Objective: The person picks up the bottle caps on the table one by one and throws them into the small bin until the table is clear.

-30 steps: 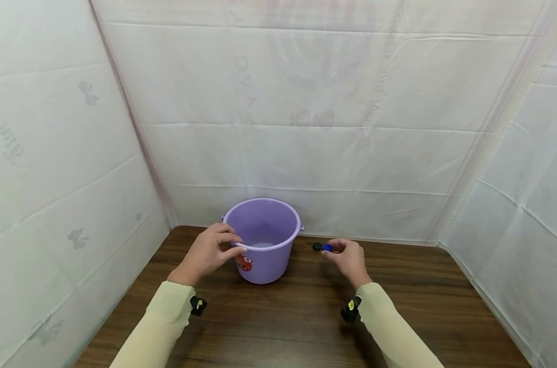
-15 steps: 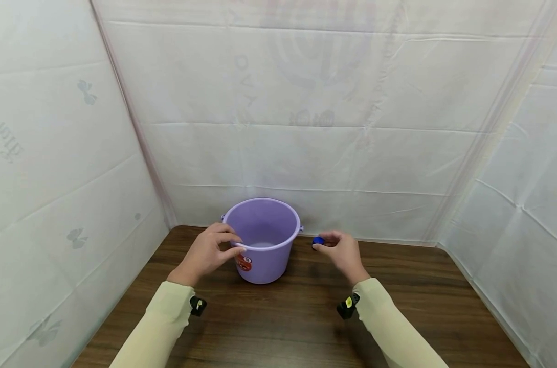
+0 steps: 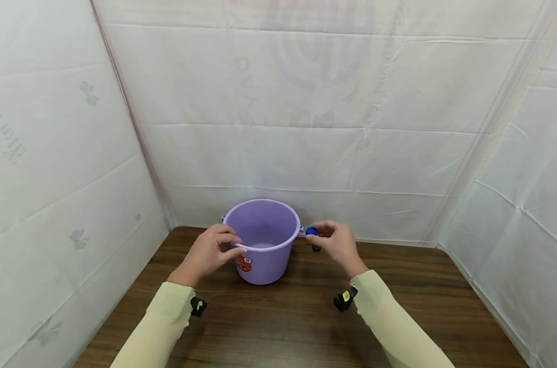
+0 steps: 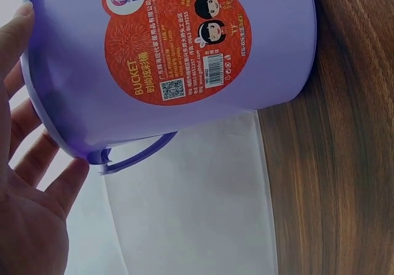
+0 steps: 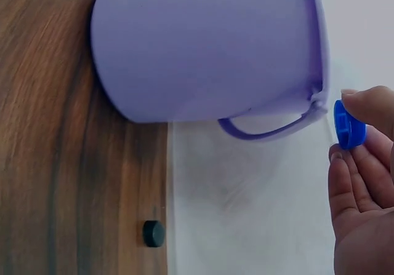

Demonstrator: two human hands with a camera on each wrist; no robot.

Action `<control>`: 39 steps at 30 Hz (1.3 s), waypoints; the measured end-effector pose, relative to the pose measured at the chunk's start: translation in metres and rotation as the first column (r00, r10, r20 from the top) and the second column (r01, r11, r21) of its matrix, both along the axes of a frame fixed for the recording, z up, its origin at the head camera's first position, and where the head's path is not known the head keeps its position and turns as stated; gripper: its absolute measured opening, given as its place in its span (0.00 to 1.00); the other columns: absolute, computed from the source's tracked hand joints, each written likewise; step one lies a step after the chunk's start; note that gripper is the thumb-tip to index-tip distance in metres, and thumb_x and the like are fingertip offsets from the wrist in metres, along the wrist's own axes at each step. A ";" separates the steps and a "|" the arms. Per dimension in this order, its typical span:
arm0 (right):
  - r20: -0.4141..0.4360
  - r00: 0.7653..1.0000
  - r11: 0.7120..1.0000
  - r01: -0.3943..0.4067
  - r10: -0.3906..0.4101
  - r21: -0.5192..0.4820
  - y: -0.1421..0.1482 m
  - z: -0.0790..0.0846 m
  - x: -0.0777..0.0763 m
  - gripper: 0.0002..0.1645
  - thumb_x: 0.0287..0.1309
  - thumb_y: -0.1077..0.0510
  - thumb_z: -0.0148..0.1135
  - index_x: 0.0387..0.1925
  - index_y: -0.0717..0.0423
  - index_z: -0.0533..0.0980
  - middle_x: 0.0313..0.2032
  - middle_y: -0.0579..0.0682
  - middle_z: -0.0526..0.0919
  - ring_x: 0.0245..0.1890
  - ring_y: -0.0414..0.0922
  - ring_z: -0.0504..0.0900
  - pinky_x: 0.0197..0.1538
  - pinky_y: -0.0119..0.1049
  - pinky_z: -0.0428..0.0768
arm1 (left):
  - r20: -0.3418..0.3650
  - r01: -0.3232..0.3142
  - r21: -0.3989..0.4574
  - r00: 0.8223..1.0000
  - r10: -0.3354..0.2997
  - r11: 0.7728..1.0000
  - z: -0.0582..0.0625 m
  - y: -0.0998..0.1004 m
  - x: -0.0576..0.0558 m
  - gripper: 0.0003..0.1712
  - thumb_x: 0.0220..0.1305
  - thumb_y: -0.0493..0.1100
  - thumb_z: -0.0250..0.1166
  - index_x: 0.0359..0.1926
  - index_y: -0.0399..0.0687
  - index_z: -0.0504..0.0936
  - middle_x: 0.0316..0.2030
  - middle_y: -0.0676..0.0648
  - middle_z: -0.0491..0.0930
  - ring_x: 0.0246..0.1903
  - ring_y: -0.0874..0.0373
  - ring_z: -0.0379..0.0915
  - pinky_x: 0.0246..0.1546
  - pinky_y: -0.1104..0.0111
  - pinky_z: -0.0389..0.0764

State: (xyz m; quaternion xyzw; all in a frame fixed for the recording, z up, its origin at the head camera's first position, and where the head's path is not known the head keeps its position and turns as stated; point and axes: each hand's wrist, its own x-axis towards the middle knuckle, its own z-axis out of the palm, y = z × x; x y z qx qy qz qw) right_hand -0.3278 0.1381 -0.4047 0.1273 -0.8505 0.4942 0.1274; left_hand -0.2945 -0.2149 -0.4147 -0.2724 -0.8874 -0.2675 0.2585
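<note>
A purple bucket (image 3: 262,255) stands upright at the back of the table, its red label showing in the left wrist view. My left hand (image 3: 209,253) holds the bucket's rim at the near left, thumb at the outer side and fingers over the edge. Beside the bucket's right rim, raised off the table, my right hand (image 3: 338,243) pinches a blue bottle cap (image 5: 349,125) between thumb and fingers. The cap's hollow side shows in the right wrist view. Below that hand, a small black cap (image 5: 154,233) lies on the table.
The brown wooden table (image 3: 269,327) is enclosed by white sheet walls (image 3: 329,153) behind and at both sides. The bucket's handle (image 5: 265,133) hangs down behind it, close to the back sheet.
My right hand has lifted the blue bottle cap from beside the black cap and moved it left toward the bucket. The left hand and bucket have stayed put.
</note>
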 end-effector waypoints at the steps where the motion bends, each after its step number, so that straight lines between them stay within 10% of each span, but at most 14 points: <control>1: -0.003 1.000 1.000 -0.007 0.007 -0.003 -0.001 0.002 0.000 0.19 0.51 0.53 0.81 0.45 0.53 0.87 0.42 0.52 0.91 0.40 0.46 0.88 0.41 0.33 0.85 | 0.000 0.001 0.000 1.000 -0.001 1.000 0.000 0.000 0.000 0.08 0.54 0.50 0.80 0.35 0.58 0.91 0.40 0.56 0.83 0.46 0.57 0.77 0.50 0.57 0.81; 39: -0.037 0.994 0.993 -0.104 0.102 -0.058 -0.062 0.027 -0.013 0.17 0.48 0.56 0.83 0.41 0.54 0.87 0.38 0.50 0.90 0.36 0.43 0.87 0.41 0.35 0.86 | -0.006 -0.001 -0.008 1.000 0.001 1.000 0.002 0.001 0.001 0.09 0.53 0.50 0.81 0.34 0.57 0.91 0.39 0.55 0.84 0.46 0.56 0.78 0.51 0.57 0.81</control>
